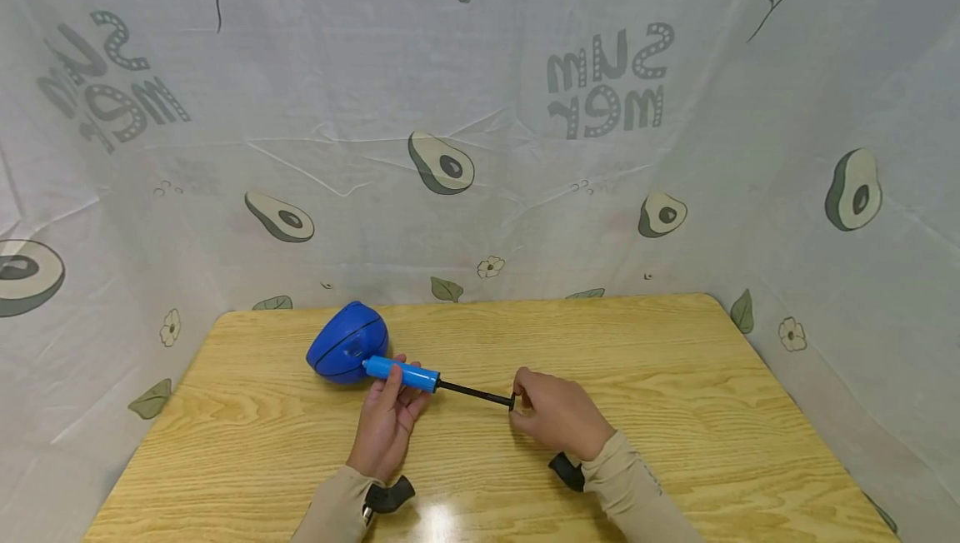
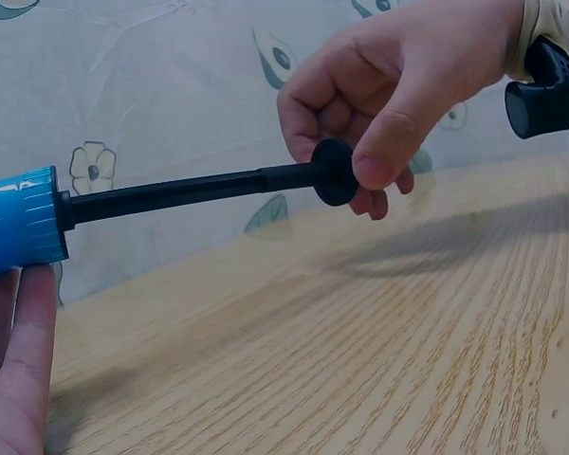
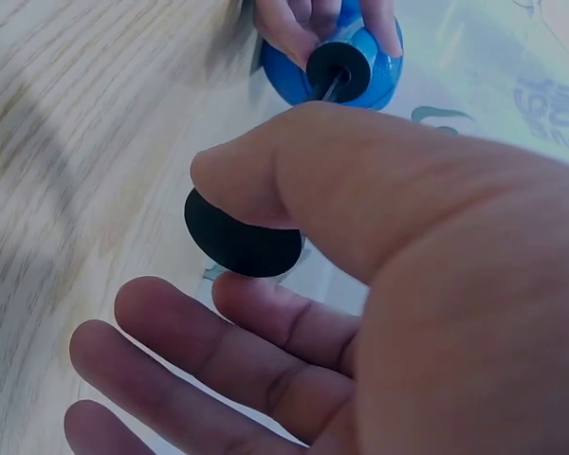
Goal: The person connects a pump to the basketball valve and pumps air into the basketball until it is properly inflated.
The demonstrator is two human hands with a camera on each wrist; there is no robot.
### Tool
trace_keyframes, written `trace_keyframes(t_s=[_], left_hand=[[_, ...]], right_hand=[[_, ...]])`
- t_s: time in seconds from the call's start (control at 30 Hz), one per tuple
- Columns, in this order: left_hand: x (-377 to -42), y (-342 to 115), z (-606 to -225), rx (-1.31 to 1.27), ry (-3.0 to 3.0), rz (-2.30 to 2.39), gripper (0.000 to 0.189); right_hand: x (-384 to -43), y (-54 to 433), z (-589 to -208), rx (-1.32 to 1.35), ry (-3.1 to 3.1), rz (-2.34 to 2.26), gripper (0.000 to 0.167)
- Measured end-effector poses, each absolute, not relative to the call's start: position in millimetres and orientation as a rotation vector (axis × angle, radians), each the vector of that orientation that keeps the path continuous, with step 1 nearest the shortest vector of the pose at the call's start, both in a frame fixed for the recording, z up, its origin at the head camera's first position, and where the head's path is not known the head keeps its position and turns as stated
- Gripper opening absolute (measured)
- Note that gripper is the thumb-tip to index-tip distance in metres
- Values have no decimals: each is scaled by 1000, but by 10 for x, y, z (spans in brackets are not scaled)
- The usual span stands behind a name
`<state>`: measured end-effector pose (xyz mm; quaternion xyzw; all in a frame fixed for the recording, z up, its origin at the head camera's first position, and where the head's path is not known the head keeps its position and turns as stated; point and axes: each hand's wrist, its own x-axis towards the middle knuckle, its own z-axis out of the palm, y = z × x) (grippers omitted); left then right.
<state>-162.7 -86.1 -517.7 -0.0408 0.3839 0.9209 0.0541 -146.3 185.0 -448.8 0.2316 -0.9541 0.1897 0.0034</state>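
Note:
A blue hand pump (image 1: pixel 408 375) is held above the table, its thin black rod drawn far out of the barrel. My left hand (image 1: pixel 384 430) grips the blue barrel, thumb on top and fingers beneath. With thumb and index finger, my right hand (image 1: pixel 558 411) pinches the rim of the round black handle (image 2: pixel 336 172) at the rod's end. In the right wrist view the other fingers stand off that handle. A caved-in blue ball (image 1: pixel 347 341) with black lines sits at the barrel's tip. Whether a needle joins them is too small to tell.
The wood-grain table (image 1: pixel 637 351) runs back to a pale curtain (image 1: pixel 525 218) printed with avocados and leaves, which also hangs along both sides. Black curved devices (image 1: pixel 390 495) are strapped at both wrists, over beige sleeves.

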Motion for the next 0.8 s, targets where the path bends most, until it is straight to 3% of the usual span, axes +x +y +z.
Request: trace_keyframes(t_s=[0.8], left_hand=[[-1576,-766,-5195,-56,1360,2641,63]], right_hand=[[-1480,1812,-4516,852,-2908,523,26]])
